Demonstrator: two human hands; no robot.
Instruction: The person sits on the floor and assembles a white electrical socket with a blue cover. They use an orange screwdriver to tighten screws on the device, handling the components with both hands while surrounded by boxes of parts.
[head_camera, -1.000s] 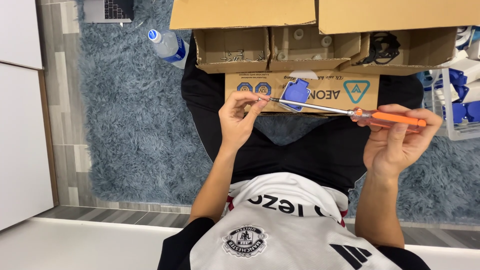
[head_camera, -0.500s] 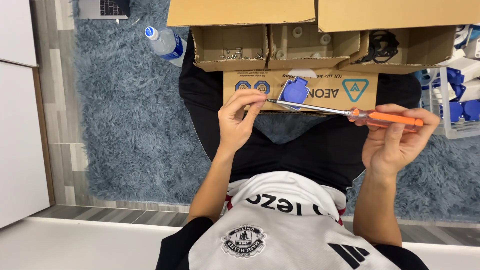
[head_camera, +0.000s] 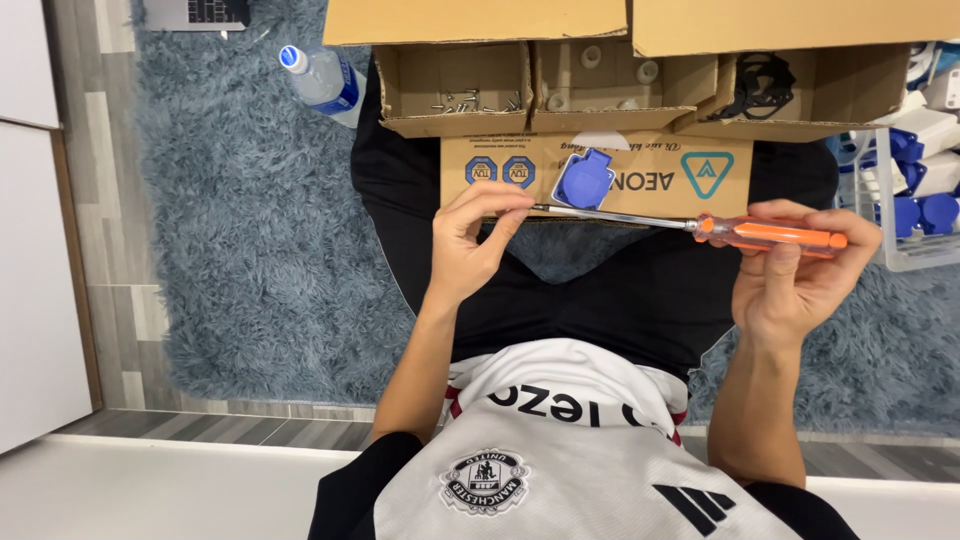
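Note:
My right hand (head_camera: 800, 275) grips the orange handle of a long screwdriver (head_camera: 770, 234), held level across my lap. Its thin metal shaft runs left to my left hand (head_camera: 472, 240), whose fingertips pinch the tip; whatever small piece sits there is hidden by the fingers. Just beyond the shaft a blue round socket part (head_camera: 583, 181) rests on a flat cardboard box (head_camera: 700, 178) that lies across my legs.
An open cardboard tray (head_camera: 640, 122) ahead has compartments with screws, white round parts and black cable. A water bottle (head_camera: 322, 82) lies on the blue-grey rug at left. A clear bin (head_camera: 905, 215) of blue and white parts stands at right. A laptop corner shows top left.
Both hands and the screwdriver hold nearly the same pose; my left fingers have shifted slightly at the tip.

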